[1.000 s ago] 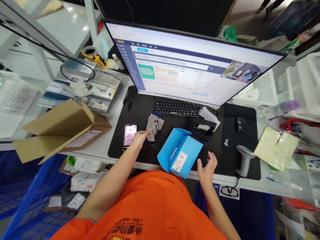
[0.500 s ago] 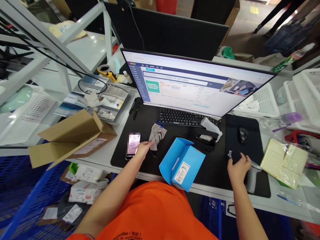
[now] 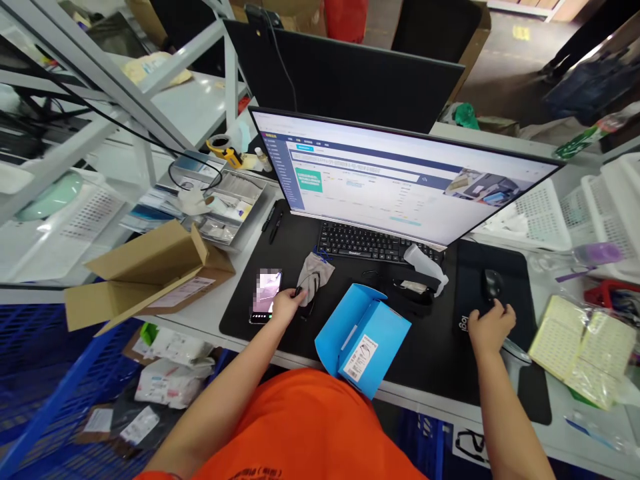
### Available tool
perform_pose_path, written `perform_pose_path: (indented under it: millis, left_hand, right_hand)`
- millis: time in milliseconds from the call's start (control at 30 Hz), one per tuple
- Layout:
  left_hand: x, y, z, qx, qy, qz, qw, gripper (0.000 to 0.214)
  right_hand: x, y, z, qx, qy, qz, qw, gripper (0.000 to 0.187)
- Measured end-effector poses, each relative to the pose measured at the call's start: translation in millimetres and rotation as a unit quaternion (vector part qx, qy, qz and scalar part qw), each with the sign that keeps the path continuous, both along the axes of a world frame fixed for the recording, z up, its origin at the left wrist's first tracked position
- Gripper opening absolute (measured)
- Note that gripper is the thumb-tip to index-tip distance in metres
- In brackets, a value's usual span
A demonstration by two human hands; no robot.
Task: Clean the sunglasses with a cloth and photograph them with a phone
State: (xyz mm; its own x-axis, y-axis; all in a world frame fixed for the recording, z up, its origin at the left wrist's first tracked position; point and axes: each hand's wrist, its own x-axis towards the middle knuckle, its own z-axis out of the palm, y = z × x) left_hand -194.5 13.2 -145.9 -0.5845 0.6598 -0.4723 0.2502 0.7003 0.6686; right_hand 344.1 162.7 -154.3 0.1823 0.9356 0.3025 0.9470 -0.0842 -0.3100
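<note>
My left hand (image 3: 289,307) is closed, pinching a thin black curved frame (image 3: 313,300) that looks like glasses or a neckband headset; which, I cannot tell. This frame lies over a grey drawstring pouch (image 3: 325,269) with a blue cord. Just left of that hand lies a lit phone (image 3: 267,297). An open blue box (image 3: 380,340) with a white product label stands tilted at the table's front edge. Over the mouse pad (image 3: 470,287), my right hand (image 3: 493,327) has its fingers apart. The mouse (image 3: 493,285) is just beyond its fingertips, and a grey handheld scanner (image 3: 515,360) lies beside the wrist.
A monitor (image 3: 370,180) stands behind the keyboard (image 3: 357,241). An opened cardboard box (image 3: 145,267) and a divided tray (image 3: 235,200) are at left. Black straps with white wrapping (image 3: 425,270) lie right of the pouch. Yellow label sheets (image 3: 583,347) and white baskets (image 3: 535,207) are at right.
My right hand has moved up toward the mouse, away from the scanner. My left hand has shifted slightly and turned a black end of the frame upward. The view has tilted a little.
</note>
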Motion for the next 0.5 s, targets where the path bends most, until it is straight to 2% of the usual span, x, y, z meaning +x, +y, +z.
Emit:
perform_pose_path:
  millis: [67, 133, 233, 300, 400, 500]
  left_hand:
    - [0.9, -1.1, 2.5, -0.009, 0.047, -0.020, 0.999, 0.031]
    - [3.3, -3.5, 8.1, -0.004, 0.094, -0.031, 0.995, 0.041]
    - [11.2, -11.0, 23.6, 0.026, 0.153, -0.044, 0.987, 0.063]
    - [20.7, -18.4, 37.8, 0.057, 0.175, -0.063, 0.981, 0.067]
    - [42.9, -30.8, 59.0, 0.098, 0.160, -0.130, 0.974, 0.051]
    - [71.7, -40.6, 71.6, 0.095, 0.096, -0.234, 0.963, 0.038]
  right_hand:
    - [6.1, 11.4, -2.9, 0.007, -0.001, -0.016, 1.000, 0.065]
    - [11.2, 20.4, -6.2, 0.011, -0.001, -0.025, 1.000, 0.069]
    - [18.5, 33.6, -11.3, 0.014, 0.000, -0.021, 1.000, 0.076]
    - [22.9, 44.6, -14.0, 0.009, 0.002, 0.000, 1.000, 0.078]
    - [25.1, 62.1, -15.8, -0.010, 0.012, 0.043, 0.999, 0.077]
    - [16.7, 68.3, -14.8, -0.010, 0.043, 0.039, 0.998, 0.076]
